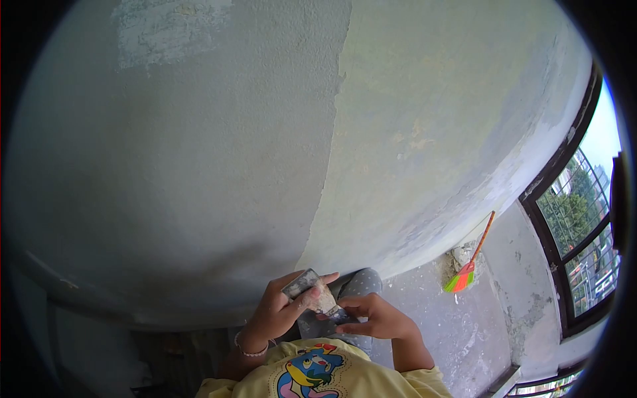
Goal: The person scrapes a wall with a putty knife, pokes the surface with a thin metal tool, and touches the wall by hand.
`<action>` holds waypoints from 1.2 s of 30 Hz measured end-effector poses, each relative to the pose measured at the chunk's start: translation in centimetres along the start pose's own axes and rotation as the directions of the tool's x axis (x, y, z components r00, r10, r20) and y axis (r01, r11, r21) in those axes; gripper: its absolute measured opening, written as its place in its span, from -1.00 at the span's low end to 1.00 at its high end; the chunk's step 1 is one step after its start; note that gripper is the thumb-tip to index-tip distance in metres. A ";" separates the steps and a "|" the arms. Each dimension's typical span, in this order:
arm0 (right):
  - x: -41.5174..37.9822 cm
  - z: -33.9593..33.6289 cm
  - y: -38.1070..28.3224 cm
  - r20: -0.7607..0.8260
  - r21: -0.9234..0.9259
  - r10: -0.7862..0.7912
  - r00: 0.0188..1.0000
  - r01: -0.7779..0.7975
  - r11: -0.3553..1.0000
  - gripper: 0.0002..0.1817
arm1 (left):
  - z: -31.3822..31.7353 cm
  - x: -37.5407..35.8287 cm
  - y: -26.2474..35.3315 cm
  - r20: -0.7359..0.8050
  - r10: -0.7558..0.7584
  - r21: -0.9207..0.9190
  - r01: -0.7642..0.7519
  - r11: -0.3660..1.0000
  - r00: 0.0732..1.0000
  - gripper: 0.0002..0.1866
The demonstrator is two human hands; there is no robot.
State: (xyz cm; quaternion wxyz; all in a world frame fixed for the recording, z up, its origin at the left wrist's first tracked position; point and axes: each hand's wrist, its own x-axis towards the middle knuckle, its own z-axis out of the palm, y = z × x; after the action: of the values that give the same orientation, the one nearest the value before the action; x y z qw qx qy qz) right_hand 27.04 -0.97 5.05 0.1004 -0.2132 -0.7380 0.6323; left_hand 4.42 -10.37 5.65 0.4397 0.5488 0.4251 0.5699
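Note:
My left hand (282, 306) is closed around a scraper-like hand tool (322, 300), its thumb across the middle. A flat, grey rectangular end tilts up to the left, and the pale part below is caked with what looks like plaster. My right hand (378, 317) is at the tool's lower right end, thumb and forefinger apart, fingertips right beside it. Both hands are in front of my yellow shirt, over my grey dotted trousers (361, 284). Directly ahead rises a wall (225, 146), grey on the left and pale greenish on the right, with a ragged line between.
A broom (461, 275) with orange and green bristles leans against the wall at right, beside some rubble (458, 255). White specks and smears mark the grey floor (431, 312). A dark-framed window (564, 259) stands at far right. A rough white patch (169, 30) shows high on the wall.

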 end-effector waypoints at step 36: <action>4.0 -7.9 -2.0 -0.339 -0.592 -0.223 0.914 -0.023 0.805 -0.74 | -10.6 -8.9 -6.1 -0.372 -0.324 -0.839 -0.166 0.519 0.870 0.12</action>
State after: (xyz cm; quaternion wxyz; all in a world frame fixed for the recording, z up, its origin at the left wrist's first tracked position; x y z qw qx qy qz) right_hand 26.40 7.64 7.99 0.2097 -0.3156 -0.8711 0.3123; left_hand -5.81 -17.49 -2.84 0.5553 0.0802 0.2127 0.8000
